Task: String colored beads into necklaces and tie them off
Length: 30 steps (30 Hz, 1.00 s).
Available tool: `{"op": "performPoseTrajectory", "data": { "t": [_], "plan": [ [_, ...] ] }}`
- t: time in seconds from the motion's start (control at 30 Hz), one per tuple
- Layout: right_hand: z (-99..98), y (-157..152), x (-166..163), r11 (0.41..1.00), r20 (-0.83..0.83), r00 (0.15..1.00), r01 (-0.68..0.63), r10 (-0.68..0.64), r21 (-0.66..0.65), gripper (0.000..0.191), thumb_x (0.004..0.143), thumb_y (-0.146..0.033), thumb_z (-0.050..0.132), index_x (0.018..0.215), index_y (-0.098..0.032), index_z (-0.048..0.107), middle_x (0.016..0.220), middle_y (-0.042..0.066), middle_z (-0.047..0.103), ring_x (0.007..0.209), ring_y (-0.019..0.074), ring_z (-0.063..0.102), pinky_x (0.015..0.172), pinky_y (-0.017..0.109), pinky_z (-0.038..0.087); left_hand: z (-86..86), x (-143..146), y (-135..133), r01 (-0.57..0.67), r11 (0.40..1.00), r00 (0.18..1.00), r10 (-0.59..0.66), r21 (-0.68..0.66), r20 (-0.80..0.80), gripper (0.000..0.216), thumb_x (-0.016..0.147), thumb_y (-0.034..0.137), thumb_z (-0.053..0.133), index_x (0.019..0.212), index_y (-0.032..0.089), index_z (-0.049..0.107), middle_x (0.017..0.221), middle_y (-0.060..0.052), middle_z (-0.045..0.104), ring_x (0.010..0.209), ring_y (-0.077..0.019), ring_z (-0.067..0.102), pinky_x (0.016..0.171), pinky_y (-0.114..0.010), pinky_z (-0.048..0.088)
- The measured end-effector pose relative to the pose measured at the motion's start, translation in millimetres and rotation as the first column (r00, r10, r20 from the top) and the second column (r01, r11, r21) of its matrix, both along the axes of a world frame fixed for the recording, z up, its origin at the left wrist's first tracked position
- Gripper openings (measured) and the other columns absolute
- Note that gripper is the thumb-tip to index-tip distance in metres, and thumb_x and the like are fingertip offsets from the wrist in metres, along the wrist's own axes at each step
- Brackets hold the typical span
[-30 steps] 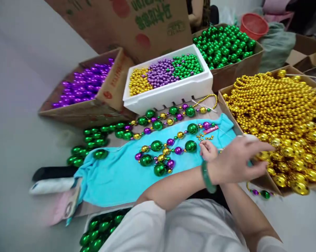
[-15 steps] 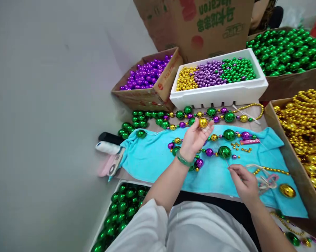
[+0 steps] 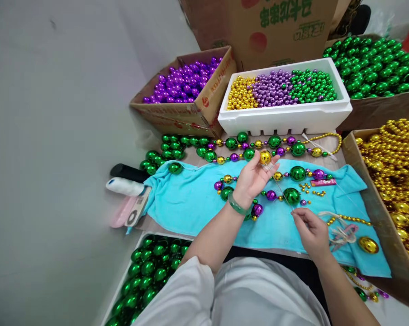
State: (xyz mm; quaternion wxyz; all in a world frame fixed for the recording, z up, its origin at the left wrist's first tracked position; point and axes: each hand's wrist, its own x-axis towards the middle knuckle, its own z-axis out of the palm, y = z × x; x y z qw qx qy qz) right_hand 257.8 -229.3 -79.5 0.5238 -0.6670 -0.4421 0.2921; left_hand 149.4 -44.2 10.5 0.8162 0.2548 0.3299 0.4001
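Note:
My left hand (image 3: 252, 180), with a green bangle (image 3: 237, 204) at its wrist, is palm up and grips a large gold bead (image 3: 265, 157) between thumb and fingers. A thin thread (image 3: 283, 194) runs taut from near that hand to my right hand (image 3: 312, 232), whose thumb and forefinger are pinched on its lower end. Beneath the hands, a string of green, purple and gold beads (image 3: 292, 196) lies on a turquoise towel (image 3: 187, 203). The left hand and forearm cover part of it. Small gold beads (image 3: 319, 193) rest beside a pink packet (image 3: 323, 182).
Behind the towel stand a white foam box (image 3: 286, 116) of small beads and a carton (image 3: 204, 108) of purple ones. Another carton (image 3: 374, 181) of gold beads is at right. Green beads (image 3: 146, 276) fill a tray at lower left. A loose gold bead (image 3: 368, 244) lies at right.
The view has shifted slightly. My right hand has moved a little up and left, and the thread between the hands shows more plainly. The left hand still holds the gold bead.

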Motion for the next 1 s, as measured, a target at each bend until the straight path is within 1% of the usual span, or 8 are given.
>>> {"op": "performPoseTrajectory", "data": {
  "t": [0.27,0.37,0.47,0.53,0.6,0.67,0.83,1.0],
  "plan": [
    [4.1,6.3,0.4,1.000,0.012,1.000,0.002,-0.003,0.002,0.020,0.089,-0.032,0.056,0.080,-0.017,0.066,0.056,-0.003,0.050,0.049,0.0092,0.044,0.050,0.023,0.037,-2.3,-0.8,2.5,0.028,1.000,1.000,-0.028,0.011,0.013,0.030,0.098,0.041,0.045,0.092,0.017,0.062,0.103,-0.007,0.068,0.114,-0.0186,0.063,0.098,-0.037,0.053],
    [2.0,5.0,-0.3,1.000,0.015,1.000,0.004,-0.004,-0.015,0.019,0.088,-0.033,0.057,0.083,-0.017,0.066,0.056,-0.003,0.050,0.049,0.0092,0.043,0.050,0.023,0.036,-4.1,-0.9,3.2,0.007,1.000,0.999,-0.006,0.020,-0.034,0.028,0.097,0.041,0.047,0.093,0.017,0.061,0.105,-0.007,0.067,0.113,-0.0197,0.063,0.099,-0.039,0.052],
    [1.2,4.3,-0.3,1.000,0.021,1.000,0.002,-0.002,-0.021,0.018,0.089,-0.033,0.057,0.083,-0.018,0.066,0.055,-0.004,0.046,0.048,0.0088,0.040,0.049,0.023,0.034,-6.0,-0.9,2.4,-0.012,0.995,0.995,0.021,0.097,-0.093,0.022,0.096,0.038,0.048,0.104,0.020,0.058,0.111,-0.007,0.065,0.114,-0.0204,0.064,0.099,-0.040,0.051],
    [1.7,5.0,0.4,1.000,0.028,1.000,0.005,-0.005,-0.016,0.018,0.089,-0.033,0.057,0.083,-0.018,0.066,0.056,-0.004,0.047,0.049,0.0088,0.041,0.050,0.023,0.034,-6.4,-0.6,-0.2,-0.005,0.983,0.991,0.028,0.182,-0.128,0.021,0.095,0.030,0.050,0.114,0.022,0.054,0.114,-0.006,0.063,0.115,-0.0196,0.063,0.100,-0.039,0.050],
    [2.3,6.6,1.4,1.000,0.032,0.999,0.016,-0.015,-0.009,0.018,0.089,-0.032,0.057,0.084,-0.018,0.066,0.057,-0.003,0.049,0.050,0.0090,0.042,0.050,0.023,0.036,-5.6,-0.1,-4.5,0.019,0.966,0.991,0.017,0.260,-0.136,0.029,0.091,0.020,0.053,0.119,0.024,0.051,0.117,-0.005,0.061,0.116,-0.0184,0.062,0.102,-0.037,0.048],
    [2.0,8.6,2.2,1.000,0.024,0.999,0.022,-0.022,0.000,0.018,0.089,-0.032,0.057,0.085,-0.017,0.066,0.060,-0.002,0.052,0.051,0.0094,0.044,0.051,0.023,0.037,-4.0,0.5,-9.9,0.044,0.953,0.993,-0.010,0.300,-0.117,0.038,0.086,0.013,0.054,0.122,0.024,0.049,0.121,-0.005,0.059,0.118,-0.0178,0.061,0.104,-0.035,0.046],
    [-4.4,12.1,0.7,0.999,0.001,0.999,0.036,-0.036,0.005,0.019,0.090,-0.033,0.057,0.088,-0.017,0.066,0.063,-0.002,0.055,0.052,0.0097,0.046,0.050,0.023,0.038,0.6,1.8,-18.7,0.084,0.952,0.988,-0.041,0.294,-0.149,0.042,0.087,0.012,0.051,0.128,0.024,0.046,0.128,-0.007,0.057,0.121,-0.0189,0.059,0.101,-0.034,0.048],
    [-9.5,14.4,-2.4,0.999,-0.008,0.999,0.049,-0.049,0.022,0.017,0.089,-0.033,0.058,0.089,-0.018,0.067,0.062,-0.002,0.054,0.051,0.0094,0.046,0.050,0.022,0.038,-1.2,3.5,-15.9,0.061,0.967,0.990,-0.027,0.248,-0.135,0.030,0.092,0.020,0.047,0.122,0.023,0.049,0.128,-0.008,0.058,0.123,-0.0199,0.058,0.100,-0.037,0.048]
  ]
}}
